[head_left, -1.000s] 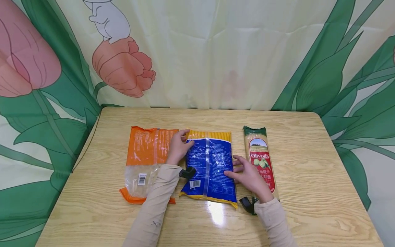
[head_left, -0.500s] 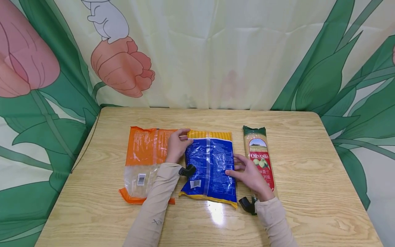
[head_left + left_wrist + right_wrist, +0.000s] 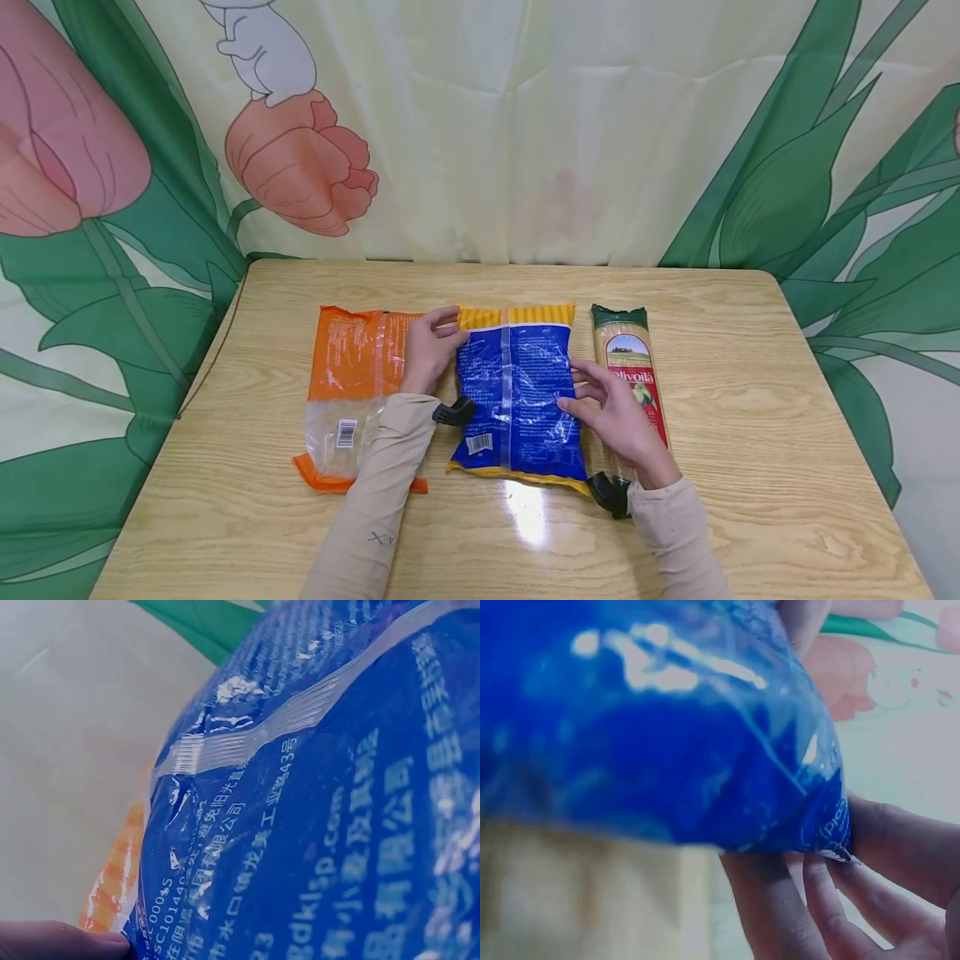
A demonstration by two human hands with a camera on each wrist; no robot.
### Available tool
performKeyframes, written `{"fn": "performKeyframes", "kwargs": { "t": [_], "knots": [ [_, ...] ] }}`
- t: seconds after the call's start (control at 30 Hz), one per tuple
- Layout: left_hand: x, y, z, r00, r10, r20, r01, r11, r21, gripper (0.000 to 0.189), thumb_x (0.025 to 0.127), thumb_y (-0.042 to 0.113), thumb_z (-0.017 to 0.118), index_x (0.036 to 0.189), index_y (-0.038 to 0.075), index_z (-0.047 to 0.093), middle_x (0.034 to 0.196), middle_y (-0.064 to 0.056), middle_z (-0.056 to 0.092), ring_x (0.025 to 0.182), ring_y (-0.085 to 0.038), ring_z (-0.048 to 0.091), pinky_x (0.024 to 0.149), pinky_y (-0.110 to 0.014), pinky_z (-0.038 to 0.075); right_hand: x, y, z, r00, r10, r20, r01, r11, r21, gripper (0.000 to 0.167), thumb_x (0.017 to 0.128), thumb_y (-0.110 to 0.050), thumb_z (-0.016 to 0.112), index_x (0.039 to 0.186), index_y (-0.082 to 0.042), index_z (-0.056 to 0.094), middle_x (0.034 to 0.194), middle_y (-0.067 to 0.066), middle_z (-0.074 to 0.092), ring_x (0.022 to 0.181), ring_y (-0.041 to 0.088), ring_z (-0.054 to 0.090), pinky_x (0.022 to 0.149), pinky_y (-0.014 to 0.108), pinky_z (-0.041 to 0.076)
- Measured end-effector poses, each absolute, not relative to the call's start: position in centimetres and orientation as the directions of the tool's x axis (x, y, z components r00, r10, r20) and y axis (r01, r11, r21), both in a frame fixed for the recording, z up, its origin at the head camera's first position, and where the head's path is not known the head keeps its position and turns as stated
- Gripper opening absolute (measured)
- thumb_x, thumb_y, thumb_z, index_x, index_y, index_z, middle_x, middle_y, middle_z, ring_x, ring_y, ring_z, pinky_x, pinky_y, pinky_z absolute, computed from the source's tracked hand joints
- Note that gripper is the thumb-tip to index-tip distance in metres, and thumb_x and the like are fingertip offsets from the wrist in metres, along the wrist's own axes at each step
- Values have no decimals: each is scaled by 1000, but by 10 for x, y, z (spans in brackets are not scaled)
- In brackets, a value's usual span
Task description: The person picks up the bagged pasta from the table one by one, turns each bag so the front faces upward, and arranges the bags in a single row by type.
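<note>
A plump blue plastic food bag (image 3: 517, 392) with yellow ends, its printed back and barcode facing me, is between my two hands. My left hand (image 3: 430, 352) grips its upper left edge, the thumb (image 3: 67, 941) on the front in the left wrist view. Halfway down the right edge, my right hand (image 3: 618, 417) holds the bag with its thumb on top; in the right wrist view several fingers (image 3: 772, 907) curl below the edge. That view shows the bag's side (image 3: 667, 772) raised, with blurred tabletop beneath. The bag's underside is mostly hidden in the head view.
To the left lies an orange bag (image 3: 347, 354) with a clear lower part, partly under my left forearm. A green-topped pack of Olivoilà pasta (image 3: 626, 350) lies at right, partly behind my right hand. The wooden table (image 3: 750, 400) meets a floral curtain (image 3: 585, 150) at the back.
Both hands have shifted the blue bag slightly back and to the right, and it looks a little larger. My right hand now covers more of the pasta pack. The orange bag stays put.
</note>
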State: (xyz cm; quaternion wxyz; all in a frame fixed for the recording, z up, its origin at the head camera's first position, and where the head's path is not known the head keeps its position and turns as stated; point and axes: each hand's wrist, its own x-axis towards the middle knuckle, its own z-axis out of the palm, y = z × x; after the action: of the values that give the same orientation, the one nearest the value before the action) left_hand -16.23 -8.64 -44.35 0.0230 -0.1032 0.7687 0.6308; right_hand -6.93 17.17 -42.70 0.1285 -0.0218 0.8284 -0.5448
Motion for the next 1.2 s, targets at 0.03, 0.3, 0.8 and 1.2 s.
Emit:
{"fn": "performKeyframes", "kwargs": {
  "t": [0.03, 0.3, 0.8, 1.2],
  "knots": [
    [-162, -87, -444, -978, -124, -168, -189, 175, 966, 43, 86, -3, 73, 128, 3, 65, 128, -18, 64, 117, -33, 63, 96, -43, 55, -69, 171, -424, -968, -183, -171, 84, 407, -910, 60, 92, -6, 70, 145, 2, 43, 124, 22, 60, 103, 29, 64, 85, 27, 58],
    [-161, -89, -441, -973, -58, -223, -228, 114, 967, 41, 94, 11, 66, 134, 7, 61, 137, -16, 59, 124, -30, 58, 99, -43, 53, -74, 168, -410, -972, -205, -113, 23, 398, -917, 50, 93, 0, 66, 141, -1, 50, 122, 19, 61, 101, 29, 63, 79, 20, 56],
    [-137, -66, -394, -976, 25, -219, -152, 644, 750, 73, 92, 67, 52, 139, 11, 57, 138, -13, 60, 121, -34, 60, 98, -52, 51, -76, 161, -394, -968, -239, -75, -41, 447, -893, 39, 98, 0, 57, 137, -4, 59, 123, 19, 63, 109, 35, 65, 90, 47, 57],
    [-134, -34, -376, -963, 72, -260, -135, 705, 696, 88, 84, 75, 55, 142, 8, 54, 133, -16, 63, 111, -34, 65, 90, -47, 56, -76, 148, -382, -945, -326, 28, -190, 477, -858, 36, 96, 4, 57, 130, -4, 64, 130, 18, 64, 110, 35, 64, 92, 54, 53]
  ]
}}
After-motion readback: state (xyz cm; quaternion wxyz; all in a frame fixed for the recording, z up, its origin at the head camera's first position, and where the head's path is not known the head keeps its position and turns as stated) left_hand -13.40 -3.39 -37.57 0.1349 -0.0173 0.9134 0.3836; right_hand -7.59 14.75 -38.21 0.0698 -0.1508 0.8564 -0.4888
